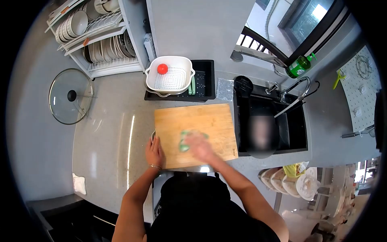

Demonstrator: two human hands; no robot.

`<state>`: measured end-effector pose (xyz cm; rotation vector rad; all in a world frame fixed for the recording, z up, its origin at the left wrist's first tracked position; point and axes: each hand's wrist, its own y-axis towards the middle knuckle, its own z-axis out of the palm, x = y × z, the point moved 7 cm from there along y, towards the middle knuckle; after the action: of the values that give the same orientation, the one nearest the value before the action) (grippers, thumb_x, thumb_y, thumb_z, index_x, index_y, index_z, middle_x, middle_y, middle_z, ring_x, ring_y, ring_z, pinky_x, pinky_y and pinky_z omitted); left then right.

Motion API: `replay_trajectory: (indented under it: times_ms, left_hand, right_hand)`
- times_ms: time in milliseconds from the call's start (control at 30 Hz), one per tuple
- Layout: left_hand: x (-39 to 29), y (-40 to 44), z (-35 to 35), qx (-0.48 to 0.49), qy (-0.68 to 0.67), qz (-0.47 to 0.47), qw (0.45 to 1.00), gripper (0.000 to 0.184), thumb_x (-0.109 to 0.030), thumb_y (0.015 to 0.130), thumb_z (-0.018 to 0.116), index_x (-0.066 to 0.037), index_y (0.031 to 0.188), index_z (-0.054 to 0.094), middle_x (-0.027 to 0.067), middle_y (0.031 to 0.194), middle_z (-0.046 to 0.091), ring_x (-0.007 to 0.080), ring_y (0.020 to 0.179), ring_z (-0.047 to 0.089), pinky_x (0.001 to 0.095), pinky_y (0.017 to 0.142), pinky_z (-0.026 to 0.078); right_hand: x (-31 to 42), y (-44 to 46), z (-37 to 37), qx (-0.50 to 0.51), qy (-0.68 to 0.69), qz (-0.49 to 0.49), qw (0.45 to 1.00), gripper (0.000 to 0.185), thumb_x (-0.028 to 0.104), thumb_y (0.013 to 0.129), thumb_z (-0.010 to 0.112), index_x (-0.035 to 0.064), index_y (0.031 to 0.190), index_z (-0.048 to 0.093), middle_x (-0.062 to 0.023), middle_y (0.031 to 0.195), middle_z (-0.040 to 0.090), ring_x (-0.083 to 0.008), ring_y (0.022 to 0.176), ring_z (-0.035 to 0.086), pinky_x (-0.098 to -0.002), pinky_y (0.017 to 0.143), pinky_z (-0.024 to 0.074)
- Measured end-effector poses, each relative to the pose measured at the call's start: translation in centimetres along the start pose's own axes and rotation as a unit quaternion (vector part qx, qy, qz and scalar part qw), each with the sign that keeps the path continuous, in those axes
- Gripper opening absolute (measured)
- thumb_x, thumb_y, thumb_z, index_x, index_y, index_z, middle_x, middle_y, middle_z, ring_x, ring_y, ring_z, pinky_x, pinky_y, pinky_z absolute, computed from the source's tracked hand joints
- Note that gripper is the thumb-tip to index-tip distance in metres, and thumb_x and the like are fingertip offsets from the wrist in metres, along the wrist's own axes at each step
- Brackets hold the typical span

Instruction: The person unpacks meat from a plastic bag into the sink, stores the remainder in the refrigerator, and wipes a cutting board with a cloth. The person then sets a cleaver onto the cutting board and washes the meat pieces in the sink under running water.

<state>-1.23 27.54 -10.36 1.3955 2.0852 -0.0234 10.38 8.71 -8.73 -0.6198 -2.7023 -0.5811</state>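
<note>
Plain black clothing (193,213) covers the torso at the near edge, its folds too dark to make out, while the left arm (135,195) and right arm (250,189) show bare, a thin, pale, metallic-looking bracelet (155,166) rings the left wrist, and the right hand (196,144) is bare and blurred.

Blur smears the right hand (199,148) and green cloth (184,147) at its fingers. Ahead and right of them, daylight fills a window (307,28); to their left, 1 long glare streak lines the countertop (108,149); to their right, a blurred oval veils the sink (284,131). Fisheye edges curve.
</note>
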Motion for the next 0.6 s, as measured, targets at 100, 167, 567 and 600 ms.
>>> replay_trajectory:
  times_ms: [100, 167, 567, 600]
  left_hand:
    - [-0.4, 0.2, -0.5, -0.002, -0.016, -0.014, 1.0, 0.041, -0.005, 0.085, 0.051, -0.007, 0.126, 0.053, 0.0122, 0.128, 0.054, 0.0367, 0.122, 0.045, 0.0429, 0.102, 0.036]
    - [0.4, 0.0, -0.4, 0.016, -0.044, -0.016, 0.999, 0.039, -0.007, 0.086, 0.051, -0.009, 0.125, 0.054, 0.0115, 0.127, 0.055, 0.0359, 0.122, 0.045, 0.0417, 0.101, 0.037]
    - [2.6, -0.2, 1.0, 0.008, -0.088, -0.021, 0.996, 0.042, -0.003, 0.084, 0.048, -0.008, 0.125, 0.054, 0.0129, 0.131, 0.051, 0.0335, 0.125, 0.042, 0.042, 0.103, 0.035]
    - [2.9, -0.7, 1.5, -0.008, -0.095, -0.025, 0.995, 0.042, -0.005, 0.083, 0.049, -0.008, 0.125, 0.053, 0.0123, 0.131, 0.051, 0.0335, 0.125, 0.042, 0.0429, 0.104, 0.033]
  right_hand:
    - [-11.0, -2.5, -4.9, -0.162, 0.038, 0.069, 0.984, 0.025, 0.008, 0.081, 0.053, 0.0031, 0.104, 0.06, -0.0138, 0.116, 0.059, -0.0331, 0.109, 0.052, -0.044, 0.091, 0.0408]
    - [-11.2, -1.6, -7.1, -0.099, -0.11, 0.179, 0.973, 0.034, 0.009, 0.081, 0.055, 0.0029, 0.114, 0.059, -0.0141, 0.131, 0.05, -0.0357, 0.123, 0.043, -0.0478, 0.104, 0.0286]
    - [8.3, 0.6, 1.6, 0.144, 0.095, -0.181, 0.968, 0.037, 0.007, 0.082, 0.051, 0.0075, 0.118, 0.056, -0.0155, 0.127, 0.052, -0.0283, 0.123, 0.043, -0.0426, 0.106, 0.0289]
    - [4.1, -0.4, 2.1, 0.153, 0.129, -0.118, 0.973, 0.036, 0.007, 0.082, 0.052, 0.0075, 0.117, 0.058, -0.0164, 0.127, 0.052, -0.0293, 0.125, 0.043, -0.0422, 0.107, 0.0281]
